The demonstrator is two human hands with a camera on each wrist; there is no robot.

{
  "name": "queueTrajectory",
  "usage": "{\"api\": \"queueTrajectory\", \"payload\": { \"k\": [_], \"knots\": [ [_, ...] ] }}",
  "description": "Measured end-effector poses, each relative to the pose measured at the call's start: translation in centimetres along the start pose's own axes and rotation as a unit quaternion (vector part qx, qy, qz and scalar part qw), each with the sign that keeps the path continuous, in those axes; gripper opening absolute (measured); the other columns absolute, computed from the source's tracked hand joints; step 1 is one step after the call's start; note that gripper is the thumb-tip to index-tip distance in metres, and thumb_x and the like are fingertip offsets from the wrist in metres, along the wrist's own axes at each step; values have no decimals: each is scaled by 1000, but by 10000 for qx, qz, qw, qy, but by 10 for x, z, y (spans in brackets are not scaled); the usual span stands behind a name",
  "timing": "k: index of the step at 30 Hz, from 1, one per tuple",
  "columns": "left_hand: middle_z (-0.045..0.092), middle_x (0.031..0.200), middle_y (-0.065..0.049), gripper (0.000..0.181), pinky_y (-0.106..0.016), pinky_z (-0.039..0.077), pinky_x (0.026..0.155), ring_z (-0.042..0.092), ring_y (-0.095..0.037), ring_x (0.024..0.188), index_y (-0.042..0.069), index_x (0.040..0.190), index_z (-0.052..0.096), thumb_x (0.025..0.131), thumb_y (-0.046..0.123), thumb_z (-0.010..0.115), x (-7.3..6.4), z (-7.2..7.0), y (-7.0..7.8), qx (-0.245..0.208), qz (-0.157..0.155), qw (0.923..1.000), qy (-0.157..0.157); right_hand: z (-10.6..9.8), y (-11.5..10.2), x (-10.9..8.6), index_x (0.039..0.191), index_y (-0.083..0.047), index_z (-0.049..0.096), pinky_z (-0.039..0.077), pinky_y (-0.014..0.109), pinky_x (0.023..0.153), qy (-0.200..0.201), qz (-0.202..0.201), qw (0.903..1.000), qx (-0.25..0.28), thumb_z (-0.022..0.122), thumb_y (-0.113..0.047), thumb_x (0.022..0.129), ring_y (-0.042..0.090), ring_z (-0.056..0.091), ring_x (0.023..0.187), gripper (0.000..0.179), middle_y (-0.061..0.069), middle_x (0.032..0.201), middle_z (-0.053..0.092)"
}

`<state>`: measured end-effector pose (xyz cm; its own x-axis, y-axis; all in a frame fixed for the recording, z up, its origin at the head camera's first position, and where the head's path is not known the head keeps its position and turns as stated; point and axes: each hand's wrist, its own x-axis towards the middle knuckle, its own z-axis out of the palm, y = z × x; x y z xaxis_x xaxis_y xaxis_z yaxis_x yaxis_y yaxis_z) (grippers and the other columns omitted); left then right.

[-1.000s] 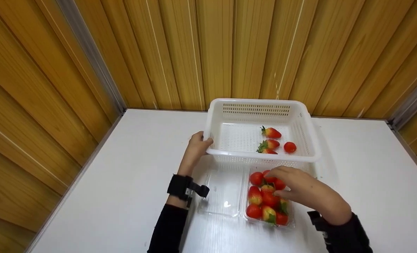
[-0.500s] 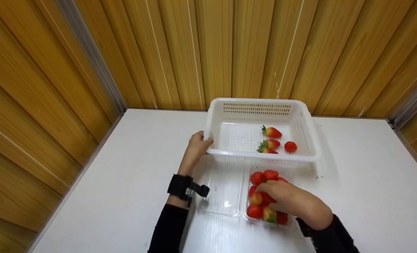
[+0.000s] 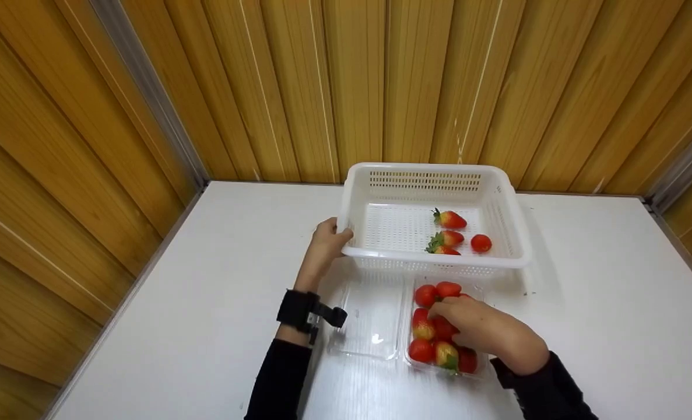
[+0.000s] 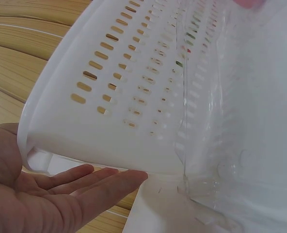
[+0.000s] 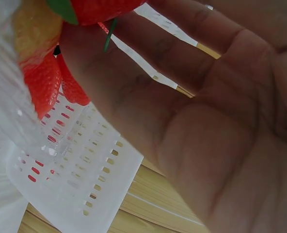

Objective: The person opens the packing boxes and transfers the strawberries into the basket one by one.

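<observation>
My left hand (image 3: pixel 326 239) grips a white plastic basket (image 3: pixel 389 254), four red fruits (image 3: pixel 450 220) inside; my right hand (image 3: pixel 485 326), grasp unclear, in a fuller clear plastic box (image 3: pixel 408 345).

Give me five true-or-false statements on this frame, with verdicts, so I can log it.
1. The left hand holds the white basket at its left side. True.
2. The right hand is inside the basket. False: it is over the fruit in the clear punnet.
3. Three strawberries and one round red fruit show in the basket. True.
4. The basket's strawberries all lack leaves. False: green leaves show.
5. The clear lid lies left of the punnet. True.
</observation>
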<state>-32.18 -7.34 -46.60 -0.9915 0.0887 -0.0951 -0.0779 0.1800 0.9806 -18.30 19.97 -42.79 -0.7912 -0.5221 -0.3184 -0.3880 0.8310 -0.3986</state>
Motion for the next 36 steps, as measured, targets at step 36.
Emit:
{"api": "queueTrajectory", "payload": {
  "k": [36],
  "knots": [
    [63,124,-26,42,-38,60,84,64,-42,114,-11,133,53,97,11,56,2,1,-1,162,-30,9998,75,-13,7,-10,107,-8,70,58,38,83,827,-1348,9872,-221,78,-5,86,20,59,90,22,0,100,64]
  ]
}}
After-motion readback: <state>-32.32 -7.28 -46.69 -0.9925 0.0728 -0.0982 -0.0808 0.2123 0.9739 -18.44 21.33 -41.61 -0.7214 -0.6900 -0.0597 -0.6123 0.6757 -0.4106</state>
